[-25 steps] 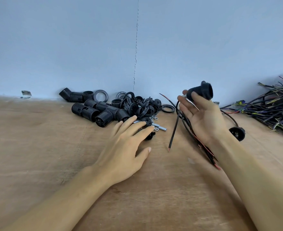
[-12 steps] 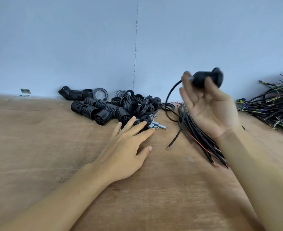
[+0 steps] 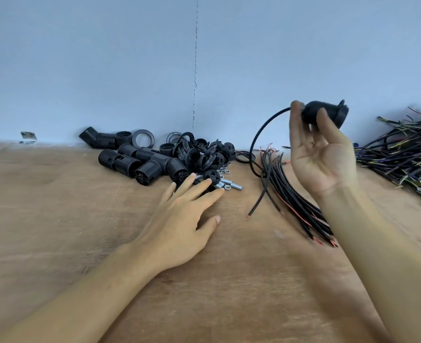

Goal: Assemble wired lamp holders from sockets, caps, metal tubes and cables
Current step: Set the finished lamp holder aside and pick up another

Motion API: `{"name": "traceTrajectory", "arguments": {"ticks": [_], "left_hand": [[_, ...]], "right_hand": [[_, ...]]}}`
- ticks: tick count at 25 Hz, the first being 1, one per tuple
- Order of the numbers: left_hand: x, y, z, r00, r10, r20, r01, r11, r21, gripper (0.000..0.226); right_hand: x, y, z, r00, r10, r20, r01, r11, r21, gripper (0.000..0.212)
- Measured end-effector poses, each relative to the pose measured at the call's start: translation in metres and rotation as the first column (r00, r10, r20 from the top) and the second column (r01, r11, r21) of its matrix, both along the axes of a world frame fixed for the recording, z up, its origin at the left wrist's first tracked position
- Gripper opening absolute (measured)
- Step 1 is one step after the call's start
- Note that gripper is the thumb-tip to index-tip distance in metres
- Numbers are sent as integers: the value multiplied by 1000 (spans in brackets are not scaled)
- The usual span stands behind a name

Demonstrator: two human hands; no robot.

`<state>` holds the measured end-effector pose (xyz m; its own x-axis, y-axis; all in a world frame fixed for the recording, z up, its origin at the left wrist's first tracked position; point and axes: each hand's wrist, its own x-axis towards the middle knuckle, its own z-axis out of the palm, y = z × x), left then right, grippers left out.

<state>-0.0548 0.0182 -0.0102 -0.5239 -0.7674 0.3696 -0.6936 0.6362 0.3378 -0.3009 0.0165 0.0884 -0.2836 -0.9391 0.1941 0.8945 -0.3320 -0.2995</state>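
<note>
My right hand (image 3: 319, 154) is raised above the table, palm toward me, fingertips gripping a black lamp holder (image 3: 328, 115). Its black cable (image 3: 259, 142) curves down from the holder to the tabletop. My left hand (image 3: 182, 219) lies flat on the wood with fingers spread, the fingertips touching a black cap (image 3: 211, 175) and short metal tubes (image 3: 229, 186) at the edge of the parts pile. Black ribbed sockets (image 3: 140, 164) lie heaped behind it. A bundle of black cables (image 3: 296, 206) with red-tipped ends lies under my right hand.
Black rings and caps (image 3: 199, 151) are stacked against the pale blue wall. A large tangle of multicoloured wires (image 3: 402, 154) fills the right edge of the wooden table (image 3: 56, 219). A small metal bracket (image 3: 28, 136) sits at the far left by the wall.
My right hand has lifted the lamp holder up and to the right, dragging its cable off the table into an arc. My left hand has stayed flat by the tubes.
</note>
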Motion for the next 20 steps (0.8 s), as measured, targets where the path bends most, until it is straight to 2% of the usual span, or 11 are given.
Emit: {"name": "traceTrajectory", "arguments": {"ticks": [4,7,10,13,16,20], "left_hand": [[0,0,0,1000,4,1,-4,1000,-2,56],[0,-1,0,1000,2,-7,-2,1000,-5,55],[0,-1,0,1000,2,-11,-2,1000,-13,54],[1,-2,-1,1000,2,-10,-2,1000,-11,54],[1,-5,-2,1000,-3,-11,3,1000,-15,55],[3,-7,-4,999,-17,-28,17,1000,-14,55]], "right_hand": [[-14,6,19,993,-101,62,105,993,-58,14],[-27,12,32,996,-10,83,23,986,-167,27],[-21,9,35,997,76,23,-71,982,-177,31],[-4,-2,36,998,59,12,-58,991,-122,20],[6,-12,34,994,-61,87,62,998,-4,8],[10,-15,20,948,-271,165,232,948,220,16]]}}
